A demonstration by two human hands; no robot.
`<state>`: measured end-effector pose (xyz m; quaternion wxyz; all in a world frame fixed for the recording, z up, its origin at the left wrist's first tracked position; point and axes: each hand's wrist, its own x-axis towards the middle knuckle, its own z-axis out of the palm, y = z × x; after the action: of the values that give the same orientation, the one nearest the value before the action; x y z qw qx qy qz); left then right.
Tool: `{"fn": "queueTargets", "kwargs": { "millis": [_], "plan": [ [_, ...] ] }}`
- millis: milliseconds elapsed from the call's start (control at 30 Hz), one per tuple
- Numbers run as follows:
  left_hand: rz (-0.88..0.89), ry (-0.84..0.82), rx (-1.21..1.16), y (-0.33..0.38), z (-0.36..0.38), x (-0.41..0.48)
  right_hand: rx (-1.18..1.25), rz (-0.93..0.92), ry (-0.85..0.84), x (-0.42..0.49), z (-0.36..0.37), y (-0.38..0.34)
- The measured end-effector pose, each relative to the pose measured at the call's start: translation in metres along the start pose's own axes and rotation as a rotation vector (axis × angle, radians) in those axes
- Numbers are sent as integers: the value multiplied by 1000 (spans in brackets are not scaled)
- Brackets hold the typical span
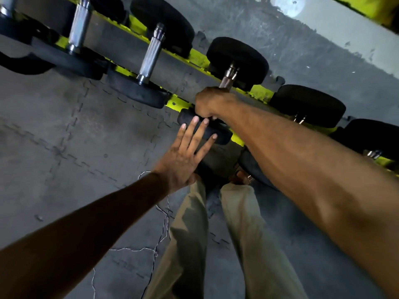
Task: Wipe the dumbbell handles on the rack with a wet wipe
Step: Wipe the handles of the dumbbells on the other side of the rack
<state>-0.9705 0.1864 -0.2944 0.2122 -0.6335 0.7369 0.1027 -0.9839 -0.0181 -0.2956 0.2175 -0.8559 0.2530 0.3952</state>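
From the head camera, the floor (64,137) fills most of the frame: grey rubber mats joined by puzzle-tooth seams, scuffed and dusty. A thin pale cord (160,231) trails across them at lower centre. A round patch of light (287,4) sits at the top right.

The rack (198,58) runs diagonally from upper left to the right edge, with yellow rails on either side of a grey panel. It carries a row of black-headed dumbbells. The neighbouring dumbbells (151,55) in the upper left show bright knurled steel grips.

At centre, the right hand (212,102) is clenched around the dumbbell handle (226,79), and only the handle's far end shows above the fist. Whether a wipe is inside the grip cannot be told. This dumbbell (237,59) lies across the rails, its near head just below the fist.

The left hand (185,156) is released (fingers straight and spread), its fingertips lying over that near head.

The person's khaki trousers (187,234) fill the lower middle of the frame.
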Motion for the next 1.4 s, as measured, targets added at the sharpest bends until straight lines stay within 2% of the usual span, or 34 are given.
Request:
{"fn": "queueTargets", "kwargs": {
  "millis": [100,233,300,367,500,567,633,767,867,933,1067,1200,1333,1400],
  "plan": [
    [3,-7,19,-3,1,-1,59,-55,6,2,4,9],
    [-7,-1,7,2,0,-1,92,-242,142,-12,23,40],
    [-20,-18,9,2,-2,0,62,-253,224,-22,23,47],
    [-27,-37,31,3,-2,2,-7,-214,172,-21,16,36],
    [-30,-32,65,5,-1,4,54,-96,-88,-5,-3,7],
    [-25,-52,63,7,-4,3,31,-119,-110,-3,-4,8],
    [-24,-76,48,12,-9,1,-22,-212,2,-10,7,18],
    [-19,-85,16,10,-13,3,1,-335,358,-28,32,42],
    [-19,-48,-19,8,-14,4,120,-271,511,-37,56,44],
    [-24,-43,-10,8,-12,2,252,-109,571,-40,71,42],
    [6,-39,-24,6,-11,-3,758,165,492,-28,98,41],
    [11,-2,-102,4,-9,1,1519,291,404,-18,102,41],
    [6,-10,-135,5,-7,0,1960,399,274,4,76,56],
    [30,-50,-132,4,-10,0,2283,418,304,26,64,68]
  ]
}}
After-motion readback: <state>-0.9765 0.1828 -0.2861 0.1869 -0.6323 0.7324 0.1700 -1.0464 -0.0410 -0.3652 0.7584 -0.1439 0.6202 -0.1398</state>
